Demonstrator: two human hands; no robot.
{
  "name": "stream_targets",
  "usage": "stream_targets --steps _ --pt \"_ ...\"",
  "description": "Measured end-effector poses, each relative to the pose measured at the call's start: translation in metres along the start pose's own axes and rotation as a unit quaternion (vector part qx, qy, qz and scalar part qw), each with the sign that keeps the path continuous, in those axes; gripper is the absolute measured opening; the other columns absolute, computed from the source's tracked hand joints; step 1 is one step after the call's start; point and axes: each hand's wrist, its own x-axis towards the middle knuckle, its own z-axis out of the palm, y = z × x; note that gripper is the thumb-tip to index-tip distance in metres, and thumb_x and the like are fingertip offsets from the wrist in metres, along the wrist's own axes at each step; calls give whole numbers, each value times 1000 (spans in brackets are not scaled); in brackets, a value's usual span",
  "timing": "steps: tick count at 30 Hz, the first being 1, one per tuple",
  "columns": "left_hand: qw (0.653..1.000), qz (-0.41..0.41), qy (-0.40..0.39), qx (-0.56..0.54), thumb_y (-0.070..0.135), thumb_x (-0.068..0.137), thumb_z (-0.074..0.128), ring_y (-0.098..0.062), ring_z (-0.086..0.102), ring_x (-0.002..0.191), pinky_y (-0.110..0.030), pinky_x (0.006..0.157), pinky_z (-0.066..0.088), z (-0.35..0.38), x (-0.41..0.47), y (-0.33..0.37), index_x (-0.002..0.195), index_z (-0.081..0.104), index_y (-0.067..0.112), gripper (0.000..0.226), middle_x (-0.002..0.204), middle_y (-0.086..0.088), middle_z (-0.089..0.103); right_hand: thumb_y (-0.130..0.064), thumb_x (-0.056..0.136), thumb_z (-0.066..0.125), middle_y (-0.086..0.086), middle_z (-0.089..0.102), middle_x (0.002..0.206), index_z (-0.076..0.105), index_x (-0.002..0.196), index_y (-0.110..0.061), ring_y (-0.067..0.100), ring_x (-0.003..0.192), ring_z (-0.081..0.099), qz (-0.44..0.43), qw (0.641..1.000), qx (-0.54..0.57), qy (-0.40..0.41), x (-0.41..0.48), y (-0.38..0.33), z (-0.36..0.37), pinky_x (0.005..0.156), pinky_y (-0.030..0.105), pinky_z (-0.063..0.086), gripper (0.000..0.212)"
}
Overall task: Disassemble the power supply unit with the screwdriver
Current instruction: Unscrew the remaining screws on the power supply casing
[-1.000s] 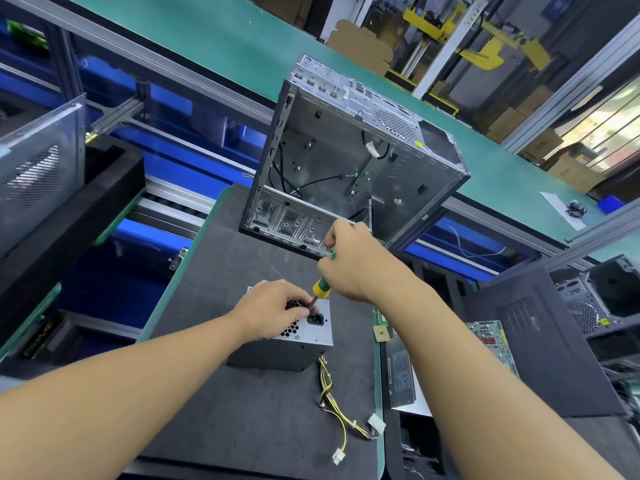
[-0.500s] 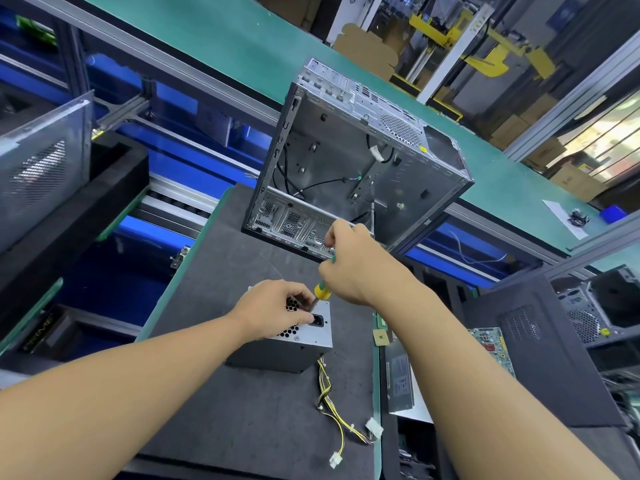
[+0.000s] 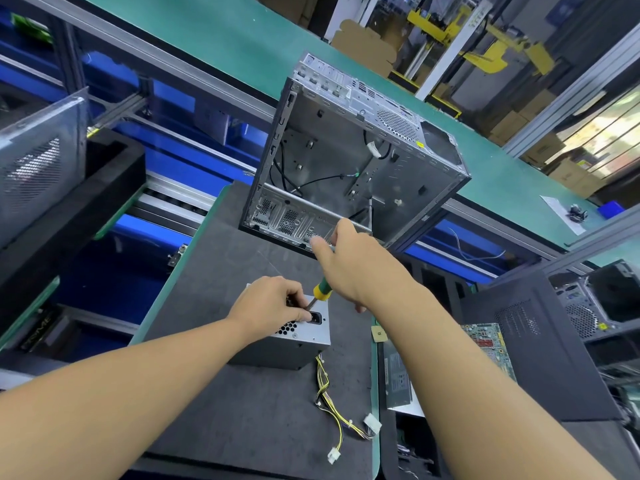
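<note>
A grey metal power supply unit (image 3: 304, 336) stands on the dark work mat (image 3: 242, 410), its vented face with the black power socket turned up. Yellow and black cables (image 3: 332, 403) with white plugs trail from it toward me. My left hand (image 3: 268, 303) rests on the top face, its curled fingers around the screwdriver's shaft near the tip. My right hand (image 3: 353, 268) grips the green and yellow screwdriver (image 3: 320, 292) by the handle, slanted down onto the unit's top near the socket.
An empty open computer case (image 3: 349, 161) stands tilted just behind the unit. A black side panel (image 3: 533, 348) and a circuit board (image 3: 488, 344) lie to the right. A foam-lined tray with another case (image 3: 38, 161) sits at the left. A green conveyor (image 3: 242, 46) runs behind.
My right hand has turned on the screwdriver handle, its thumb now lifted and pointing up. The left hand stays on the unit's top by the shaft. The view has shifted slightly.
</note>
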Motion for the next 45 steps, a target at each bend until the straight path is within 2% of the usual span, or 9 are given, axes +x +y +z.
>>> stream_targets --steps 3,6,10,17,23,27,32,40,45 --pt "1000 20 -14 10 40 73 82 15 54 86 -6 63 36 -4 0 0 74 64 43 18 82 25 65 -43 104 31 10 53 85 39 102 -12 36 80 54 -13 1000 1 21 -1 -1 3 65 39 40 32" --pt "999 25 -31 13 26 81 68 21 51 87 1 67 35 -6 -1 1 101 67 42 26 97 30 64 -25 102 39 11 53 103 42 108 -11 34 85 54 -42 999 4 -10 1 -1 0 68 37 39 15" --pt "997 40 -40 44 6 79 47 9 47 97 -11 78 33 -4 1 0 105 69 39 47 112 34 54 -17 92 48 3 36 110 42 110 -19 32 100 43 -26 998 -5 -52 0 1 -7 76 38 38 19" --pt "972 96 -95 191 29 79 31 0 43 110 -36 97 33 8 3 -1 96 68 36 41 121 27 44 -18 91 47 4 36 110 43 107 -16 34 102 43 -24 999 5 -38 -3 1 -5 78 39 40 17" --pt "974 90 -94 186 25 83 37 3 46 97 -33 97 32 9 5 -2 100 70 37 39 122 27 43 -20 93 48 4 37 113 43 110 -16 33 104 44 -25 999 -5 -42 -2 2 -6 80 40 42 18" --pt "990 63 -51 112 14 84 41 -8 46 81 -28 82 25 3 4 -1 103 62 38 38 116 27 48 -20 93 47 5 38 114 43 110 -15 33 107 45 -25 999 -7 -41 -2 1 -7 81 40 42 18" --pt "989 70 -49 124 17 81 50 5 47 69 -25 78 27 2 1 -2 82 60 35 21 112 27 52 -19 92 47 5 40 113 43 110 -14 33 102 46 -36 999 -8 -39 -1 1 -6 79 39 42 19" --pt "989 82 -62 106 30 75 60 13 49 78 -28 88 36 2 4 -6 69 51 41 16 113 24 54 -19 91 53 5 48 108 46 109 -14 28 92 47 -34 999 22 -14 0 16 -8 72 36 40 20" --pt "988 83 -56 121 35 84 63 3 53 87 -28 93 32 4 5 -9 75 58 37 11 115 27 52 -21 91 54 -1 43 102 44 104 -19 24 87 44 -38 999 31 6 -1 19 -13 61 33 32 16"
